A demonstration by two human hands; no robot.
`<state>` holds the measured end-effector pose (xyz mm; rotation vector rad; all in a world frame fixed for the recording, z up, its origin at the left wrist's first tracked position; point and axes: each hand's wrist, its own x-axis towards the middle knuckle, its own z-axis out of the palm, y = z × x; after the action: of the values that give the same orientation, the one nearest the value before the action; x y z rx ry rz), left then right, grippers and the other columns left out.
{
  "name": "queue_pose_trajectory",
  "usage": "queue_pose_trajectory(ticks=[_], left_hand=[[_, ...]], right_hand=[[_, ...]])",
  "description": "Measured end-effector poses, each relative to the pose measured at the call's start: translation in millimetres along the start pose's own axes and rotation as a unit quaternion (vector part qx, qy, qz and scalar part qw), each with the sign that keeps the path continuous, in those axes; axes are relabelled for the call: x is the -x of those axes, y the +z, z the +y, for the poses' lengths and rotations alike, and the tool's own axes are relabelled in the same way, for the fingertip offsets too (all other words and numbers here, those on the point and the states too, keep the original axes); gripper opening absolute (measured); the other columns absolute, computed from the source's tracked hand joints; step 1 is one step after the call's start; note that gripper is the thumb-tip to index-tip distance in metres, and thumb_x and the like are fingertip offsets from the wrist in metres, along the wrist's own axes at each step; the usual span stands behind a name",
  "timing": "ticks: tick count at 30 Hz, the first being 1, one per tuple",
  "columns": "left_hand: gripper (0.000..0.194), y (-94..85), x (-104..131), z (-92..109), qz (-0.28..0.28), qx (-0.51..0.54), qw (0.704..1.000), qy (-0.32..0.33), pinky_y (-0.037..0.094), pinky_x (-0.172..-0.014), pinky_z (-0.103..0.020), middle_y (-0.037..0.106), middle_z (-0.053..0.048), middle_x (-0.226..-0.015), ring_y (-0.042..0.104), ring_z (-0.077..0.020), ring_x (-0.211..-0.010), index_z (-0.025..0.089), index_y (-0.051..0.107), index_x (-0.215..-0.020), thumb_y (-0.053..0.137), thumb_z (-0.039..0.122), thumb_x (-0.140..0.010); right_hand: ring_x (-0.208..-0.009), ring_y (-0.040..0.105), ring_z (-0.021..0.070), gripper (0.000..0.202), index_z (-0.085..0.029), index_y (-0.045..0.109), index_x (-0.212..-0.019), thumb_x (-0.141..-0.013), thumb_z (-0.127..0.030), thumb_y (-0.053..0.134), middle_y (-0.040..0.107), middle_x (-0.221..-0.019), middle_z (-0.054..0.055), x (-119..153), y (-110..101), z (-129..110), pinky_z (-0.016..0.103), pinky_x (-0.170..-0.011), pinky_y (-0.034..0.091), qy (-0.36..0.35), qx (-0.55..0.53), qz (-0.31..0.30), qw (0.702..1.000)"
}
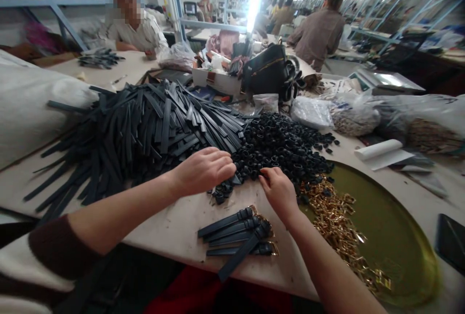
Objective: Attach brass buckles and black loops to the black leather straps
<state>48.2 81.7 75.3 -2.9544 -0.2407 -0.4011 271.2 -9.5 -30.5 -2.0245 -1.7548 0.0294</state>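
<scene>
My left hand (207,171) has its fingers curled around a dark strap; only the strap's tip shows beside the fingertips. To its right, my right hand (278,188) is pinched at the edge of the pile of black loops (283,144); what its fingertips hold is too small to make out. A large heap of dark straps (145,125) spreads behind and left of my left hand. Below both hands, several straps with gold buckles (236,231) lie overlapped near the table's front edge.
A round olive tray (392,227) on the right holds gold buckles (337,222). A phone (450,236) lies at the far right. Plastic bags (312,112), a black bag (267,71) and a white box (214,80) stand behind. A person (134,28) sits across at the left.
</scene>
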Motion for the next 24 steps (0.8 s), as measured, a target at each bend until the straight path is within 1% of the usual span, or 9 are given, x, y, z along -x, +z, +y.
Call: queue_pose_trajectory(ticks=[3, 5, 7, 10, 11, 13, 16, 20, 24], left_hand=[[0.022, -18.4, -2, 40, 0.042, 0.15, 0.985, -0.077, 0.041, -0.08, -0.03, 0.063, -0.005, -0.086, 0.057, -0.0168, -0.086, 0.019, 0.057, -0.097, 0.037, 0.023, -0.088], [0.021, -23.9, -1, 61, 0.071, 0.317, 0.919, -0.223, 0.044, -0.071, -0.027, 0.061, -0.004, -0.079, 0.058, -0.0146, -0.074, 0.019, 0.056, -0.098, 0.04, 0.027, -0.087], [0.021, -22.8, 1, 77, 0.07, 0.525, 0.76, -0.377, 0.045, -0.058, -0.024, 0.059, -0.002, -0.073, 0.056, -0.0114, -0.061, 0.016, 0.054, -0.096, 0.039, 0.027, -0.086], [0.017, -15.1, 7, 95, 0.053, 0.744, 0.431, -0.508, 0.045, -0.051, -0.019, 0.061, -0.005, -0.078, 0.058, -0.0093, -0.058, 0.013, 0.052, -0.096, 0.04, 0.017, -0.083], [0.018, -13.0, 9, 101, 0.061, 0.775, 0.348, -0.524, 0.047, -0.053, -0.019, 0.062, -0.007, -0.083, 0.061, -0.0098, -0.063, 0.011, 0.052, -0.096, 0.041, 0.012, -0.081], [0.022, -11.5, 15, 114, 0.086, 0.809, 0.249, -0.526, 0.05, -0.061, -0.02, 0.062, -0.01, -0.092, 0.063, -0.0114, -0.073, 0.009, 0.053, -0.094, 0.042, 0.003, -0.077], [0.027, -15.4, 22, 134, 0.103, 0.834, 0.189, -0.509, 0.052, -0.068, -0.023, 0.062, -0.012, -0.097, 0.063, -0.0135, -0.08, 0.008, 0.054, -0.094, 0.041, -0.002, -0.073], [0.035, -20.6, 28, 155, 0.095, 0.857, 0.154, -0.482, 0.052, -0.071, -0.025, 0.062, -0.011, -0.095, 0.063, -0.0135, -0.08, 0.008, 0.054, -0.098, 0.041, -0.006, -0.069], [0.034, -17.7, 31, 171, 0.094, 0.867, 0.154, -0.465, 0.052, -0.074, -0.027, 0.062, -0.011, -0.093, 0.063, -0.0143, -0.08, 0.006, 0.056, -0.096, 0.041, -0.006, -0.068]], right_hand=[[-0.079, 0.056, 0.0217, 0.018, -0.016, 0.06, -0.093, -0.081, -0.025, 0.05, 0.06, -0.089, 0.01, -11, 10, -11, 0.03, -0.069, 0.04, 0.009, 0.039, -0.028, 0.999], [-0.076, 0.056, 0.0214, 0.014, -0.016, 0.06, -0.089, -0.079, -0.02, 0.05, 0.06, -0.087, 0.011, -15, 16, -15, 0.03, -0.067, 0.039, 0.016, 0.031, -0.034, 0.999], [-0.076, 0.056, 0.0214, 0.015, -0.015, 0.059, -0.088, -0.079, -0.016, 0.048, 0.06, -0.088, 0.011, -16, 18, -16, 0.031, -0.068, 0.04, 0.016, 0.01, -0.027, 0.999], [-0.081, 0.055, 0.0221, 0.015, -0.014, 0.058, -0.088, -0.077, -0.016, 0.048, 0.059, -0.09, 0.012, -11, 14, -13, 0.032, -0.073, 0.041, 0.023, -0.028, -0.009, 0.999], [-0.082, 0.055, 0.0219, 0.015, -0.013, 0.057, -0.088, -0.076, -0.016, 0.048, 0.059, -0.09, 0.012, -8, 11, -11, 0.032, -0.073, 0.041, 0.028, -0.042, -0.003, 0.999], [-0.078, 0.056, 0.0199, 0.016, -0.013, 0.056, -0.089, -0.076, -0.018, 0.049, 0.06, -0.086, 0.01, 4, 2, -10, 0.031, -0.071, 0.043, 0.041, -0.067, 0.004, 0.997], [-0.065, 0.056, 0.0151, 0.023, -0.014, 0.055, -0.096, -0.076, -0.025, 0.052, 0.06, -0.076, 0.004, 33, -16, -13, 0.027, -0.06, 0.045, 0.107, -0.248, -0.017, 0.963], [-0.056, 0.053, 0.008, 0.033, -0.02, 0.059, -0.102, -0.07, -0.03, 0.062, 0.063, -0.08, 0.0, 79, -39, -24, 0.021, -0.052, 0.044, 0.239, -0.578, -0.099, 0.774], [-0.065, 0.061, 0.0078, 0.029, -0.018, 0.066, -0.086, -0.058, -0.019, 0.074, 0.067, -0.084, 0.001, 111, -54, -37, 0.017, -0.063, 0.051, 0.338, -0.695, -0.11, 0.625]])
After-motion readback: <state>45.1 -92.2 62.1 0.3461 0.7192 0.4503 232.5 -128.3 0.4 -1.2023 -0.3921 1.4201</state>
